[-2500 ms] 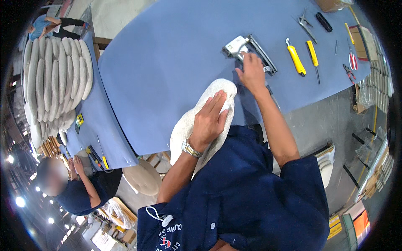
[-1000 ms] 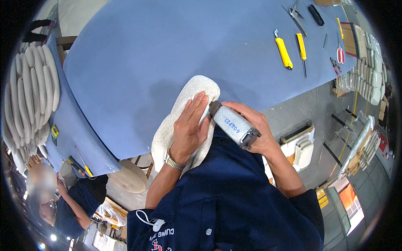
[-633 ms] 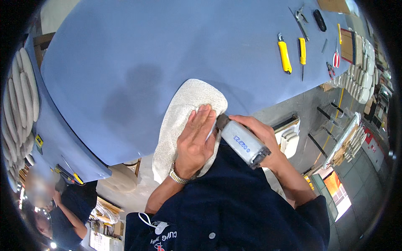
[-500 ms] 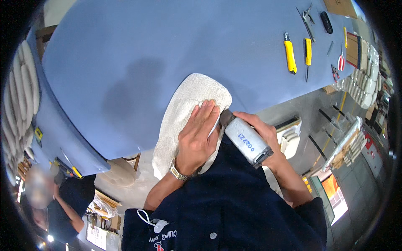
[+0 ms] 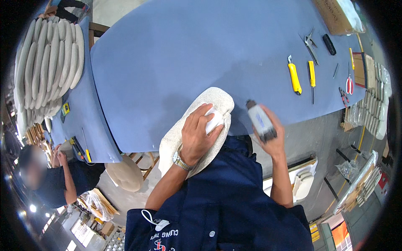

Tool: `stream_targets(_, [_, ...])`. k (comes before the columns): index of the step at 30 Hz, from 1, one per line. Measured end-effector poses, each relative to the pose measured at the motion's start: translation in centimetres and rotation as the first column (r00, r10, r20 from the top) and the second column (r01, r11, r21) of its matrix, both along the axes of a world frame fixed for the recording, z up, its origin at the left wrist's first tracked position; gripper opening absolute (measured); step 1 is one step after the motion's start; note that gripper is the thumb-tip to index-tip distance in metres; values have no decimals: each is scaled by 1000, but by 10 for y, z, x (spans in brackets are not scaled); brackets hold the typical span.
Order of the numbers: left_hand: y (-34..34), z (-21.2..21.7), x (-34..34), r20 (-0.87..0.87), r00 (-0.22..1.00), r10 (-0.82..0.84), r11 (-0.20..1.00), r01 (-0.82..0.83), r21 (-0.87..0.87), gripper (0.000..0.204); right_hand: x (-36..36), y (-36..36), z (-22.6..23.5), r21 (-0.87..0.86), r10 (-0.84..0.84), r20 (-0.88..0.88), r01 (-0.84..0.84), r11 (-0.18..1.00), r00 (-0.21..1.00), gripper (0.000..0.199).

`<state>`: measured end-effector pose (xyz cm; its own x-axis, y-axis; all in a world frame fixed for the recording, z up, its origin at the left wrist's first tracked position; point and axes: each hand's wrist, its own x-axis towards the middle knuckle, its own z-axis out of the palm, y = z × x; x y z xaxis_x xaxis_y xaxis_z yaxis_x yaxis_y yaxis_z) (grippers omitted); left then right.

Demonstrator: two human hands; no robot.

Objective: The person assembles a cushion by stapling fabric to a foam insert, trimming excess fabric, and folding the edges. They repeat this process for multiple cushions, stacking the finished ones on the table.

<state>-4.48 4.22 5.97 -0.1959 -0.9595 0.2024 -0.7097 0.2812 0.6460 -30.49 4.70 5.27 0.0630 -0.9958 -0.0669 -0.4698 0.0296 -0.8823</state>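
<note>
A cream, fabric-covered upholstered pad [image 5: 176, 142] leans at the near edge of the blue table, against my front. My left hand [image 5: 196, 136] grips it near its upper end, with the fingers curled over a white part [image 5: 214, 121] that shows between fingers and thumb. Off to the right, my right hand [image 5: 273, 136] is closed round a staple gun [image 5: 260, 118], a silvery boxy tool with a dark nose. Its nose points away from me and stands apart from the pad. The tool and right hand are slightly blurred.
On the blue table [image 5: 167, 62], the right side holds a yellow-handled cutter [image 5: 295, 78], a yellow screwdriver [image 5: 312, 75], pliers [image 5: 343, 97] and red-handled scissors [image 5: 349, 85]. Cushions [image 5: 50, 62] are stacked at the left. A co-worker [image 5: 58, 180] is at the lower left.
My right hand has drawn the staple gun away from the pad, up and to the right. My left hand has curled its fingers on the pad. The view has shifted.
</note>
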Motion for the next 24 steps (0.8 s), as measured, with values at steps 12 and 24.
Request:
stream_targets(12, [0,4,-1,67,998,-2,988,-9,156,78,15,-53,-48,-55,31,-257,-47,997,966,44])
stream_targets(24, [10,22,-5,87,995,-53,981,36,192,62,-43,-53,-79,-3,-310,-178,315,949,934,31])
